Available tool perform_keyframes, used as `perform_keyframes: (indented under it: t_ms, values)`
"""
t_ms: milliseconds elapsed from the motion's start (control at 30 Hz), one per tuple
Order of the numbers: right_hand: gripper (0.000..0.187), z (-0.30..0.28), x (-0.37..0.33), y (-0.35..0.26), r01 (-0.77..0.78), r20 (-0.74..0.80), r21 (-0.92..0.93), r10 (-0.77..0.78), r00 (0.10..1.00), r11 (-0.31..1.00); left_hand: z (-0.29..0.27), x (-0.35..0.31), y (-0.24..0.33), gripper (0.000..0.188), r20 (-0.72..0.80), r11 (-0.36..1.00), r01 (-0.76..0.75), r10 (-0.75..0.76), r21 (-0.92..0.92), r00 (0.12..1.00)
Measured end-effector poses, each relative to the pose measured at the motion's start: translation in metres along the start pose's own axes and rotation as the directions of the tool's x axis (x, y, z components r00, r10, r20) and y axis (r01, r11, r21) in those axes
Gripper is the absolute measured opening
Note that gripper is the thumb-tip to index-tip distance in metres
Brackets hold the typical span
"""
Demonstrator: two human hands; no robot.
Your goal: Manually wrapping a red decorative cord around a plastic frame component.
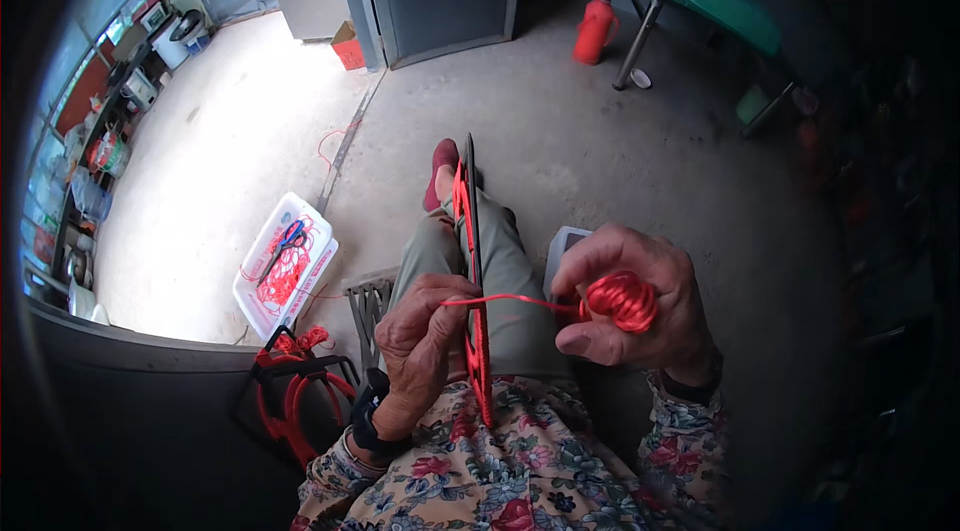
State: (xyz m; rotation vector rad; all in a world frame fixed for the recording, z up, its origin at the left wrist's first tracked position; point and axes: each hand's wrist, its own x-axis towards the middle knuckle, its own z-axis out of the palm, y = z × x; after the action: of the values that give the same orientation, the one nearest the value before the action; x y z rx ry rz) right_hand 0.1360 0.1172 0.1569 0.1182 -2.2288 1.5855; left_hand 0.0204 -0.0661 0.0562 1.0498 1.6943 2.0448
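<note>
left hand [415,339] has its fingers pinched closed on the red cord [520,299]. right hand [672,293] has its fingers half curled round the wound bundle [622,301]. the cord crosses the thin dark frame [474,211], seen edge-on above the lap. imo light, even tension and a loose cradle for the bundle should avoid snags on the frame's edge. scissors [291,233] sit toward the far end of the white tray [262,313].

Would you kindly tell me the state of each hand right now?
Left hand: closed, pinching the red cord.
Right hand: partly closed, holding a wound red bundle.
</note>
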Motion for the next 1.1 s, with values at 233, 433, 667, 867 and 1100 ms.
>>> perform_keyframes:
  t_ms: [233, 433, 667, 867, 1100]
  values:
    - [0.038, 0.023, -0.050, 0.075, 0.115, 0.236, -0.596, 0.036, 0.971, 0.795, -0.006, 0.004, -0.026, 0.028, -0.015, 0.922, 0.358, -0.364, -0.145, 0.931]
    - [0.040, 0.058, -0.028, 0.143, -0.002, 0.074, -0.773, 0.094, 0.993, 0.634, -0.001, 0.010, -0.038, 0.014, -0.013, 0.934, 0.249, -0.255, 0.255, 0.967]
    - [0.014, 0.088, -0.015, 0.177, 0.030, -0.006, -0.350, -0.034, 0.999, 0.936, 0.001, 0.020, -0.031, 0.014, 0.072, 0.901, 0.423, -0.430, 0.095, 0.900]
    - [0.022, 0.083, -0.017, 0.170, -0.166, 0.096, 0.156, 0.153, 0.984, 0.974, -0.007, 0.012, -0.038, 0.011, 0.044, 0.937, 0.336, -0.341, 0.098, 0.939]
    - [0.038, 0.051, -0.003, 0.088, -0.120, -0.081, -0.371, 0.097, 0.992, 0.921, 0.007, 0.009, 0.012, 0.009, -0.116, 0.787, -0.052, 0.156, 0.615, 0.981]
